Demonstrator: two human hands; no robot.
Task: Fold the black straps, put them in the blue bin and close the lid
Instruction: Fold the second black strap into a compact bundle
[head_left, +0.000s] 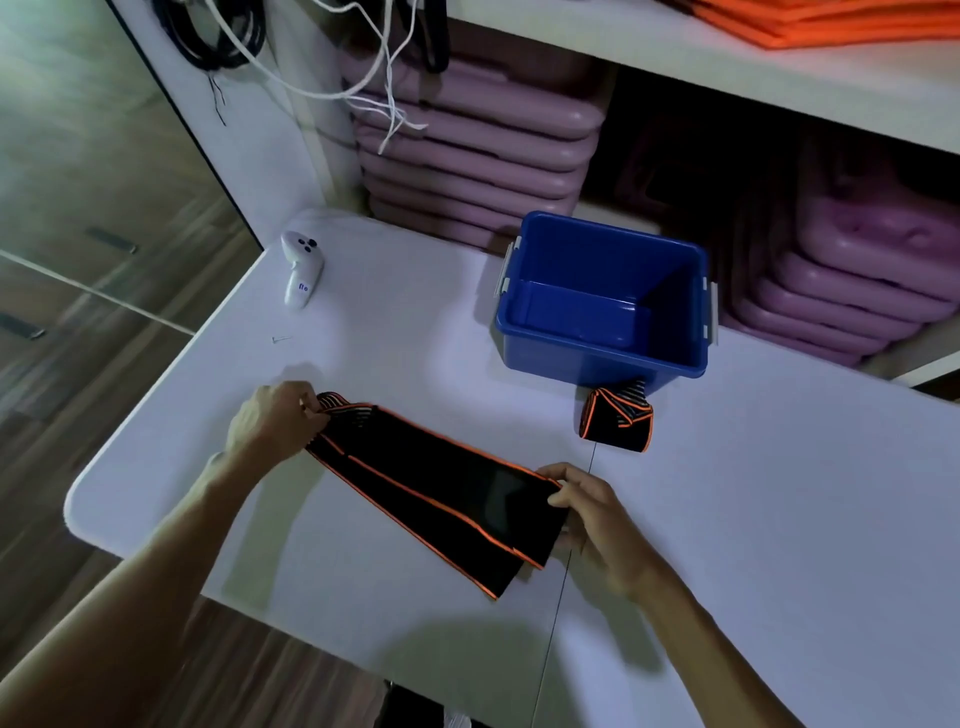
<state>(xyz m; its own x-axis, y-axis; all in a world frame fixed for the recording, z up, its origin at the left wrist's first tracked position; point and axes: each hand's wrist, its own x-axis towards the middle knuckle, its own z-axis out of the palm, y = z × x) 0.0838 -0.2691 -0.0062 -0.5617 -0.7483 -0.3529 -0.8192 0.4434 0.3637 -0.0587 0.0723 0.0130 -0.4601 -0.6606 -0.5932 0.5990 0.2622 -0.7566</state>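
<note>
A long black strap (431, 488) with orange edging lies doubled lengthwise on the white table (779, 493). My left hand (275, 421) pinches its striped far-left end. My right hand (592, 514) grips its near-right end, thumb on top. A second black strap (618, 413), folded into a small bundle, rests on the table just in front of the blue bin (602, 343). The bin stands open with nothing inside; its lid is not in view.
A white handheld controller (301, 267) lies at the table's far left, with a small staple-like bit (281, 339) near it. Stacked mauve lids (467, 150) fill the shelf behind. White cords (384, 78) hang above. Wooden floor lies left of the table edge.
</note>
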